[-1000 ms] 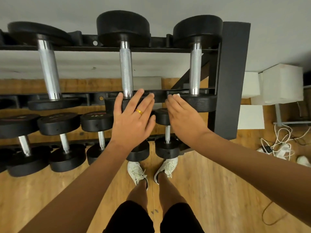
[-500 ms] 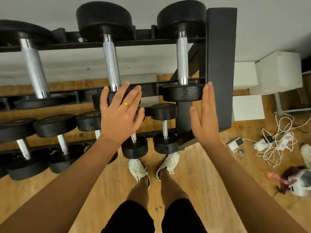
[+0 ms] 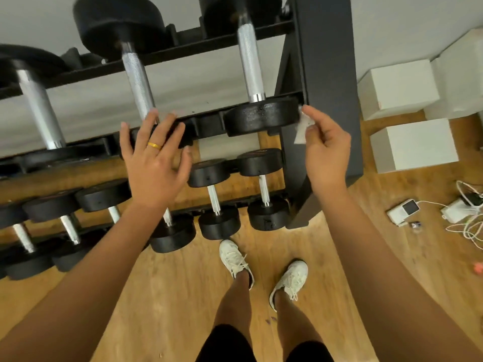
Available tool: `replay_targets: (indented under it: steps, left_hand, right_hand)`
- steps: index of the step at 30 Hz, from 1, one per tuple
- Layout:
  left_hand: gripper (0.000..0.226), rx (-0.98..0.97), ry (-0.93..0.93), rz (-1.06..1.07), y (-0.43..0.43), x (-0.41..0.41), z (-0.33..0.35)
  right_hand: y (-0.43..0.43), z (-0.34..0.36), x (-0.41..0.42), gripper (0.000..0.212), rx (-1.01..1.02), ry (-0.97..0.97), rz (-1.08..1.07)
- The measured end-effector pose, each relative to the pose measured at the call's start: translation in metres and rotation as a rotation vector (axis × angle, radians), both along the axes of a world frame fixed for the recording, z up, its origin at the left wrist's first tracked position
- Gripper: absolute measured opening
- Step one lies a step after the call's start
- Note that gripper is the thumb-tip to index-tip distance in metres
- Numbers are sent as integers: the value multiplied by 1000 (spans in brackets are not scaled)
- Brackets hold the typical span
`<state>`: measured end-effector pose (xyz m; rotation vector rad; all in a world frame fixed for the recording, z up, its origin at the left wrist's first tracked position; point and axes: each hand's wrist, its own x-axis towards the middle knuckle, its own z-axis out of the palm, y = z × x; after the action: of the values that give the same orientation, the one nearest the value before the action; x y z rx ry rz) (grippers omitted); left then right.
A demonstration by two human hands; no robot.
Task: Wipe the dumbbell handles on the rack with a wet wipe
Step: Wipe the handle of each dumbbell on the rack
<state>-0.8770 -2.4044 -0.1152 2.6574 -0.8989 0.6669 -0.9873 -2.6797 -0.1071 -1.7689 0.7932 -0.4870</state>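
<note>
Head view: right grip (image 3: pixel 326 150) pinches wet wipe (image 3: pixel 302 128) beside rack upright (image 3: pixel 326 61); nearest dumbbell handle (image 3: pixel 250 64) lies up-left, long axis running away from person. Left grip (image 3: pixel 154 163) released, fingers (image 3: pixel 151 124) spread, over neighbouring dumbbell (image 3: pixel 138 74).

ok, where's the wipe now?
Head view, right of centre: the wipe is pinched in the right hand, beside the front head of the rightmost top-shelf dumbbell, in front of the rack post.
</note>
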Motion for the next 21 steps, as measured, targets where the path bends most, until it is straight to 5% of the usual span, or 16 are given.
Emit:
replay_targets:
  steps: [5,12,17,21]
  left_hand:
    - [30,-73,194,-121,-6,-66,-16]
    - [52,175,482,-166,-1,-124,-128]
    - [64,299,552,-93,-5,-95,-212]
    - [65,297,430,-87,-9,-58,-275]
  right_hand:
    - [27,-50,-45,38,144,90,70]
    - [43,-154,-67,39,54,253,26]
    - [49,-220,-40,38,-146,227,15]
    - [49,-279,-11,37,-279,100,-118]
